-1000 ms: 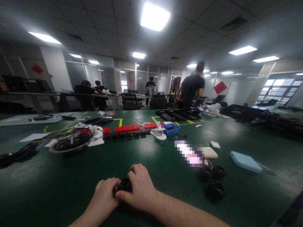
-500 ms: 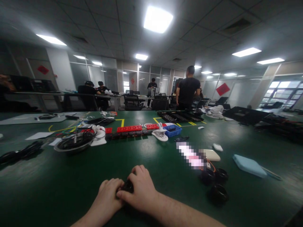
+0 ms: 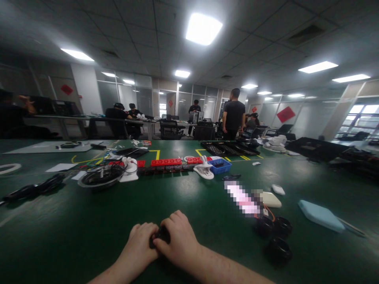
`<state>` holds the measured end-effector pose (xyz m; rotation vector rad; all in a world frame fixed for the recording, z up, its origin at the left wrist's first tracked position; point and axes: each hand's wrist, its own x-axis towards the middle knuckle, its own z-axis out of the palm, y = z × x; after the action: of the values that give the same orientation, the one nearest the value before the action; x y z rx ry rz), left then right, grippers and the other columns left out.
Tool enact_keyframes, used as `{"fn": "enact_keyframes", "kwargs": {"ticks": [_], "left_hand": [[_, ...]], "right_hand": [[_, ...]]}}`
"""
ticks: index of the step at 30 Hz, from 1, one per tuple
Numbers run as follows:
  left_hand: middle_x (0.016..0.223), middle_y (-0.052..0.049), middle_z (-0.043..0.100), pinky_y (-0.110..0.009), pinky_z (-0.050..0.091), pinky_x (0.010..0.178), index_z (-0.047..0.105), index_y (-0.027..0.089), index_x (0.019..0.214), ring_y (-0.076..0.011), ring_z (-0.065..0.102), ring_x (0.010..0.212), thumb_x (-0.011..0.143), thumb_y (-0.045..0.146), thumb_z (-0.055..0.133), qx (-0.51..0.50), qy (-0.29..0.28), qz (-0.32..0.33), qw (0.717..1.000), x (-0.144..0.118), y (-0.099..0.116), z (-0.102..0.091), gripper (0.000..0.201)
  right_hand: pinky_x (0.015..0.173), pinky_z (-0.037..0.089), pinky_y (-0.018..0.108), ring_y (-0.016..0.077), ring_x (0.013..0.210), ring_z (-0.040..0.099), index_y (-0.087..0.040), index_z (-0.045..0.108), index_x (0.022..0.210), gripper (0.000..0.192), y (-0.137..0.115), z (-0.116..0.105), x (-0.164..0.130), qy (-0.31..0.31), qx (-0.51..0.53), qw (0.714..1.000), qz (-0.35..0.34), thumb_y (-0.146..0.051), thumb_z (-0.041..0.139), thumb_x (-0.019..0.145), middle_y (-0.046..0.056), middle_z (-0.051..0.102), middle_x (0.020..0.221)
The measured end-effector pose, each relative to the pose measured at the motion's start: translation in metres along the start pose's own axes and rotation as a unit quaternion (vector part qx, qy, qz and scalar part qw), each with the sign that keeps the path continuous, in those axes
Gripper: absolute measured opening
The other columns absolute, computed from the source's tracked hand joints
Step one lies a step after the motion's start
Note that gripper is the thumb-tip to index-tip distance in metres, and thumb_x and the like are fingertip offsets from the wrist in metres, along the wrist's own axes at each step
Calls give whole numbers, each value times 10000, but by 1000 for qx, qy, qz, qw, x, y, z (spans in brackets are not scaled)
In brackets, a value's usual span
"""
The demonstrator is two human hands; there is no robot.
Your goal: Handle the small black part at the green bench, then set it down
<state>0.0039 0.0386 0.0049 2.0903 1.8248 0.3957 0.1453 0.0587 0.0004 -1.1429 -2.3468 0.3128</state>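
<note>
From the head camera, your left hand (image 3: 141, 244) and your right hand (image 3: 177, 241) meet low at the middle of the dark green table top (image 3: 68, 232); both are curled closed around a small black rounded part (image 3: 161, 235), the left fingers pressing it from one side and the right fingers folded over its top, so only a dark sliver of it shows between your knuckles; the part sits just above the table, near your edge of it; whether it rests on the surface you cannot tell. To your right, well apart from your hands, three black round ring-shaped parts (image 3: 274, 236) lie clustered together, with thin orange wires at their upper edge; just beyond them lies a cream oval plastic case (image 3: 271, 199), and further right a pale blue flat rounded case (image 3: 320, 215). Across the table to the left stands a shallow grey metal bowl holding black cables (image 3: 100, 178); beside it runs a row of red rectangular blocks (image 3: 166, 161), then a white plastic clamp-like stand (image 3: 204, 170) touching a small blue plastic bin (image 3: 219, 165). Behind the table a person in a black T-shirt (image 3: 233, 118) stands with their back turned.
</note>
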Motion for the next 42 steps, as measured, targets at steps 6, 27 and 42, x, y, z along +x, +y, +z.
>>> {"fn": "enact_keyframes", "kwargs": {"ticks": [6,27,42], "left_hand": [[764,-7,579,-312,339,776,548,203,708,-184,514,777,641,211,481,2,6,12,1000,2,-4,4,95],[792,-13,574,-310,350,747,560,191,743,-187,508,785,667,311,510,-11,29,43,999,-6,-2,-1,151],[792,4,562,-288,347,738,554,206,756,-175,507,785,635,300,557,-4,20,55,998,1,-10,6,153]], "right_hand": [[743,354,313,191,828,434,-173,565,825,136,-1,3,-3,5,-13,999,-45,-223,555,698,38,521,819],[776,345,304,182,865,438,-165,537,907,305,5,3,-2,34,9,999,-36,-297,669,666,29,509,869],[725,348,290,172,818,447,-201,609,875,251,6,-11,3,-34,-11,998,-56,-385,644,709,23,508,830]]}}
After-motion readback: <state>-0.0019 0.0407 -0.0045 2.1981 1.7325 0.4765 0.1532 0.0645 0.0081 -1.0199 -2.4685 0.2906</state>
